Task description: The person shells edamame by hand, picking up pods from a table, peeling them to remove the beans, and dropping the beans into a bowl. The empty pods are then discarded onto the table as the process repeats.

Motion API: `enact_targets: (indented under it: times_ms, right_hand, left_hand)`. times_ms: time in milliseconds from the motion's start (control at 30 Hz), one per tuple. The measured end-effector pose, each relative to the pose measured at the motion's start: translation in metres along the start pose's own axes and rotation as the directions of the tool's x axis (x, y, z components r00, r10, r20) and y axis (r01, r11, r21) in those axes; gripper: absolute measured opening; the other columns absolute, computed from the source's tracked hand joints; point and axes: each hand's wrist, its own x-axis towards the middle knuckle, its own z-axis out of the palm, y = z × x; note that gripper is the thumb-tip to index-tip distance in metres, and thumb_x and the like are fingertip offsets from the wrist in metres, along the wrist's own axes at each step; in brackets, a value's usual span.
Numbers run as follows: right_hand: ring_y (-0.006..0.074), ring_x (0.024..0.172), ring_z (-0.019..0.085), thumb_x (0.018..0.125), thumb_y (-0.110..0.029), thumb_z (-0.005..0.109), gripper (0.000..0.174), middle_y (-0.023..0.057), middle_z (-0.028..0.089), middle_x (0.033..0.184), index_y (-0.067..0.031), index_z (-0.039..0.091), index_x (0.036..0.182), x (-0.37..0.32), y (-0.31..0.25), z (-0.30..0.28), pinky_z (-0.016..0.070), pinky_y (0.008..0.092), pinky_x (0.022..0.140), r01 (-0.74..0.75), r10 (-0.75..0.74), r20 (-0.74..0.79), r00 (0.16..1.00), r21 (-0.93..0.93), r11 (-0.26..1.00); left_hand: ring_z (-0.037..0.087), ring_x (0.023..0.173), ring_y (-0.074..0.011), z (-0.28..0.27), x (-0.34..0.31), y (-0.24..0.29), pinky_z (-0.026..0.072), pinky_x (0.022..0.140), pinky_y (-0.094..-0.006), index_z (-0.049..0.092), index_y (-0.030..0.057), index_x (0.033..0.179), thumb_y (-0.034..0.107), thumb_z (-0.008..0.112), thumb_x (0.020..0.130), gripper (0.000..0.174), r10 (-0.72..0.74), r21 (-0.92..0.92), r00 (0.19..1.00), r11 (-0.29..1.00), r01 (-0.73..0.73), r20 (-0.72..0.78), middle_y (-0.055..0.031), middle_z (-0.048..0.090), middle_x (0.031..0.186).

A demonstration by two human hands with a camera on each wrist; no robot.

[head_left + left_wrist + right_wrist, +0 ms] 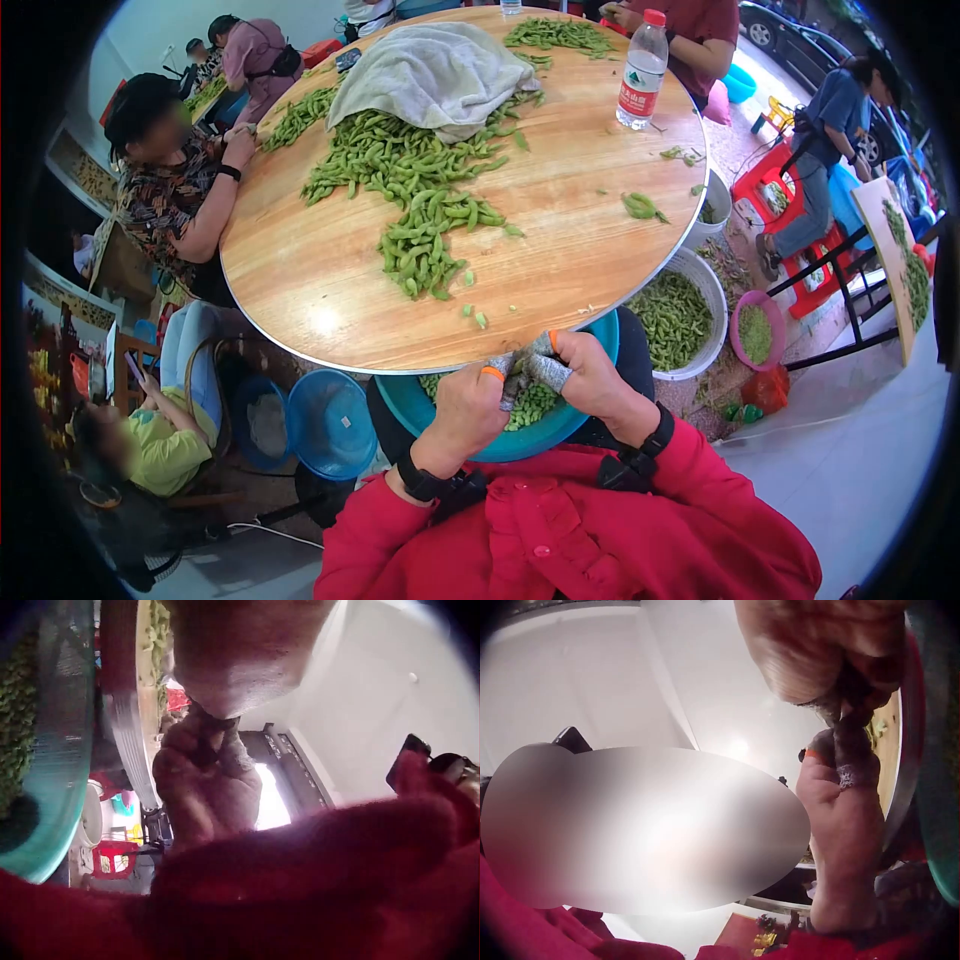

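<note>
Fingertip to fingertip, my left hand (468, 405) and right hand (597, 378) meet at the table's near edge, over a teal basin (400, 405) of shelled green beans (532, 408). Grey wraps (548, 371) with orange bands cover some of the fingers. Thumbs and curled fingers pinch a small dark green piece (519, 380), mostly hidden between them. The right wrist view shows the left hand's wrapped fingers (847, 754) pressed up against the right hand. A heap of green soybean pods (420, 215) lies on the round wooden table (570, 220), partly under a grey cloth (430, 75).
A water bottle (642, 75) stands on the table's right side. To the right on the floor are a white basket of pods (680, 315) and a pink basin (757, 330). Blue basins (330, 420) sit at the left. Several people sit or stand around.
</note>
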Motion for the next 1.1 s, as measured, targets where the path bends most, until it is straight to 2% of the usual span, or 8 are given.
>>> enact_targets:
  times_ms: [100, 233, 300, 367, 567, 833, 1000, 1100]
  right_hand:
    - [0.0053, 0.07, 0.047, 0.081, -0.012, 0.056, 0.012, -0.0011, 0.057, 0.075, -0.0005, 0.057, 0.086, -0.003, 0.014, -0.005, 0.0402, 0.0218, 0.062, -0.008, -0.005, 0.086, 0.996, 0.148, 0.989]
    - [0.0045, 0.07, 0.047, 0.082, -0.017, 0.057, 0.016, -0.0035, 0.055, 0.076, -0.0011, 0.056, 0.084, -0.006, 0.026, -0.005, 0.0397, 0.0206, 0.063, -0.097, 0.054, 0.125, 0.991, 0.373, 0.923]
    - [0.0043, 0.067, 0.045, 0.082, -0.015, 0.057, 0.014, -0.0046, 0.053, 0.073, -0.0016, 0.055, 0.082, -0.004, 0.016, -0.003, 0.0387, 0.0204, 0.06, -0.147, 0.115, 0.103, 0.988, 0.401, 0.904]
    - [0.0045, 0.066, 0.043, 0.082, -0.013, 0.056, 0.012, -0.0043, 0.052, 0.071, -0.0016, 0.055, 0.081, -0.005, 0.021, -0.001, 0.0383, 0.021, 0.059, -0.081, 0.074, 0.037, 0.997, 0.235, 0.969]
    - [0.0055, 0.064, 0.041, 0.081, -0.011, 0.054, 0.011, -0.0028, 0.05, 0.066, -0.0005, 0.054, 0.078, -0.006, 0.019, -0.002, 0.0377, 0.022, 0.057, 0.034, -0.044, 0.049, 0.998, 0.192, 0.981]
    - [0.0071, 0.062, 0.042, 0.08, -0.011, 0.054, 0.012, 0.0018, 0.051, 0.063, 0.0009, 0.054, 0.077, -0.005, 0.017, 0.003, 0.0394, 0.0249, 0.056, 0.011, -0.01, -0.029, 1.0, 0.049, 0.999]
    - [0.0078, 0.062, 0.04, 0.08, -0.013, 0.057, 0.014, 0.0034, 0.047, 0.062, 0.0, 0.051, 0.075, -0.005, 0.012, 0.002, 0.0391, 0.0248, 0.057, 0.148, -0.148, 0.013, 0.989, 0.028, 0.989]
    - [0.0084, 0.064, 0.043, 0.082, -0.018, 0.056, 0.017, 0.0042, 0.05, 0.066, -0.0012, 0.054, 0.082, -0.005, 0.019, -0.001, 0.0392, 0.0264, 0.059, 0.157, -0.155, 0.091, 0.984, -0.01, 0.988]
  left_hand:
    - [0.057, 0.063, -0.0254, 0.007, 0.0, -0.012, 0.0438, 0.056, -0.03, 0.055, 0.0001, 0.089, 0.011, 0.063, 0.072, 0.022, 0.034, -0.324, 0.999, 0.945, -0.032, -0.001, -0.014, 0.057, 0.071]
    - [0.056, 0.064, -0.0164, 0.003, 0.0, -0.014, 0.0443, 0.061, -0.0258, 0.055, 0.0008, 0.089, 0.018, 0.066, 0.074, 0.026, -0.202, -0.857, 0.895, 0.267, 0.441, 0.398, -0.0103, 0.058, 0.074]
    - [0.057, 0.063, -0.0179, -0.012, 0.007, 0.002, 0.045, 0.058, -0.0267, 0.055, 0.0007, 0.088, 0.017, 0.068, 0.072, 0.027, -0.198, -0.527, 0.953, 0.798, 0.292, 0.229, -0.0103, 0.058, 0.071]
    - [0.058, 0.058, -0.0237, -0.012, 0.008, 0.005, 0.0456, 0.054, -0.0299, 0.055, 0.0007, 0.084, 0.015, 0.07, 0.068, 0.026, -0.068, -0.175, 0.997, 0.982, 0.075, 0.049, -0.0111, 0.058, 0.066]
    - [0.057, 0.059, -0.0313, -0.005, 0.006, -0.003, 0.0448, 0.053, -0.0333, 0.055, 0.001, 0.081, 0.011, 0.068, 0.066, 0.023, 0.114, -0.238, 0.991, 0.963, -0.129, -0.073, -0.0132, 0.057, 0.065]
    - [0.055, 0.064, -0.0292, -0.014, 0.006, 0.001, 0.0431, 0.051, -0.0353, 0.056, 0.0019, 0.076, 0.006, 0.067, 0.059, 0.021, 0.253, 0.119, 0.958, 0.964, -0.237, -0.135, -0.012, 0.053, 0.074]
    - [0.052, 0.058, -0.0225, -0.017, 0.008, -0.001, 0.0397, 0.052, -0.0294, 0.057, 0.0014, 0.074, 0.01, 0.065, 0.068, 0.013, 0.024, -0.233, 0.999, 0.972, -0.034, -0.047, -0.0075, 0.049, 0.066]
    - [0.051, 0.06, -0.0114, -0.017, 0.003, -0.01, 0.0402, 0.056, -0.0238, 0.06, 0.0003, 0.079, 0.015, 0.061, 0.079, 0.015, -0.171, -0.589, 0.973, 0.775, 0.229, 0.153, -0.0037, 0.052, 0.064]
